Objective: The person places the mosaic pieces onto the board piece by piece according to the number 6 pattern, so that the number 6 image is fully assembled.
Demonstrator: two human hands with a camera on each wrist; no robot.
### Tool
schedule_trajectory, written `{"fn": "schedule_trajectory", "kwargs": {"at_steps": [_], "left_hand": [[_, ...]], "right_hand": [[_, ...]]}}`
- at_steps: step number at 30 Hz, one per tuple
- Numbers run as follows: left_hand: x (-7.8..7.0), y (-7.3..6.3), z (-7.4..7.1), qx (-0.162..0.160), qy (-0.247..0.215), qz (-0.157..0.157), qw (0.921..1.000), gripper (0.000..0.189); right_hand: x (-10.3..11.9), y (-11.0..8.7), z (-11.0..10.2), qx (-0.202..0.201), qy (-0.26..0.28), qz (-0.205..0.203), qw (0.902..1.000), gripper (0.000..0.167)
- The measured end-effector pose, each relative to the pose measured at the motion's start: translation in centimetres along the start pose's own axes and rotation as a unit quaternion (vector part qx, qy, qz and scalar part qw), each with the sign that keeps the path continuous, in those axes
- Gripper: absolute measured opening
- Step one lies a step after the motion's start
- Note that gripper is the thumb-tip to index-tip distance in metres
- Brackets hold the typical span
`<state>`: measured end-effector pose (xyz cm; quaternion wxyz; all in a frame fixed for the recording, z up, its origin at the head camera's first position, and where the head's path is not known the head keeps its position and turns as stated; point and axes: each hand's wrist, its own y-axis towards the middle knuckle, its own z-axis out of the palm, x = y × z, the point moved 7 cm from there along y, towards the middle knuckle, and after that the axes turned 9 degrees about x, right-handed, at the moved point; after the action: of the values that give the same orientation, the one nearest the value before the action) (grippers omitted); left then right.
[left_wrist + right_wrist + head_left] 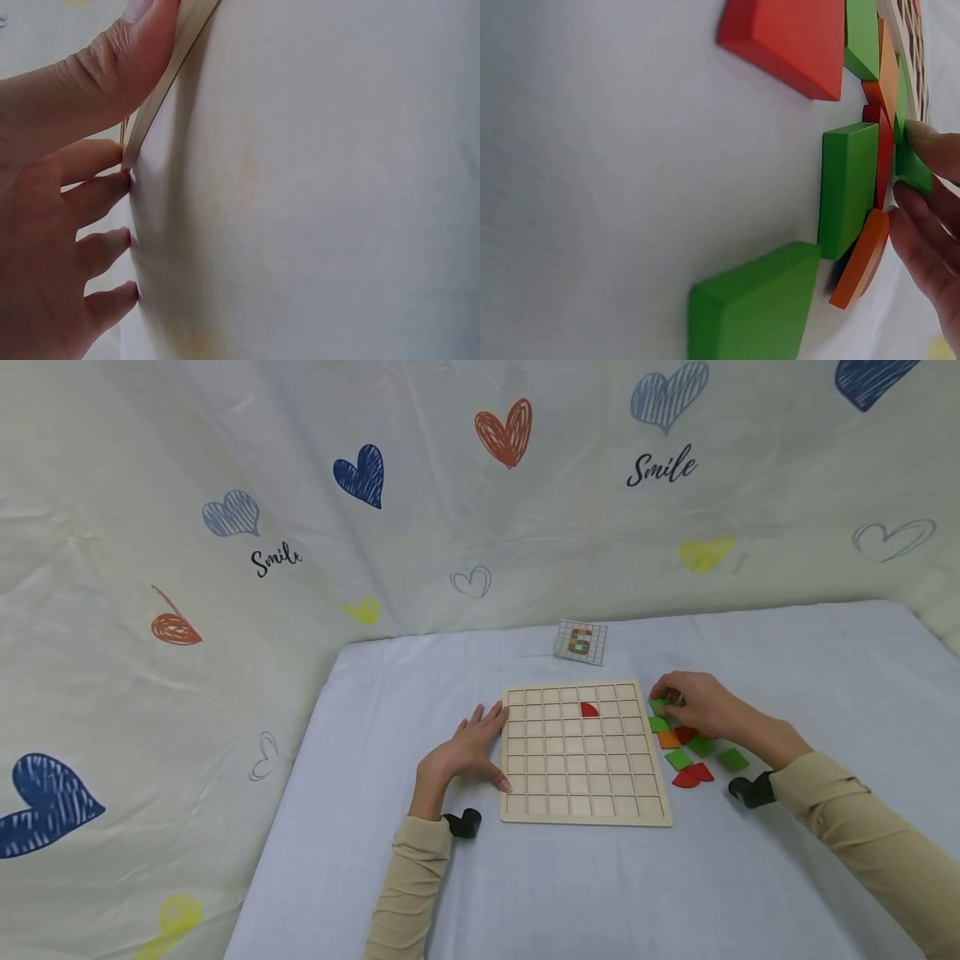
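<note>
A wooden grid board point(551, 783) lies on the white cloth, with a red quarter-round tile point(589, 710) in one of its upper squares. My left hand point(467, 752) is at the board's left edge with fingers spread; in the left wrist view its thumb point(112, 71) touches the wooden rim. Beyond the board's right edge, my right hand point(701, 700) pinches a green tile point(913, 169) between thumb and fingers. Below that hand lie loose tiles: an orange one point(669, 740), a green one point(679, 759) and a red one point(701, 772), among several others.
A small pattern card point(581, 642) with a coloured figure on a grid lies behind the board. Another green tile point(732, 760) lies near the right wrist's black camera point(752, 790). A curtain point(420, 552) printed with hearts hangs behind the table.
</note>
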<state>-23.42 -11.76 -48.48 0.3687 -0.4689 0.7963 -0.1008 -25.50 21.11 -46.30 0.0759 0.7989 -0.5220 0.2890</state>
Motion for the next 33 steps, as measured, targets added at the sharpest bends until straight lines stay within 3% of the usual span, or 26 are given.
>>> {"fn": "schedule_trajectory", "kwargs": {"at_steps": [21,33], "left_hand": [[-0.2,-0.1,0.0,0.000,-0.003,-0.006,1.0000,0.130],[-0.2,-0.2,0.0,-0.005,-0.003,-0.005,1.0000,0.130]], "right_hand": [[0.0,-0.9,-0.4,-0.015,-0.019,-0.011,0.9996,0.027],[-1.5,-3.2,-1.5,-0.032,-0.025,-0.011,0.9991,0.023]]}}
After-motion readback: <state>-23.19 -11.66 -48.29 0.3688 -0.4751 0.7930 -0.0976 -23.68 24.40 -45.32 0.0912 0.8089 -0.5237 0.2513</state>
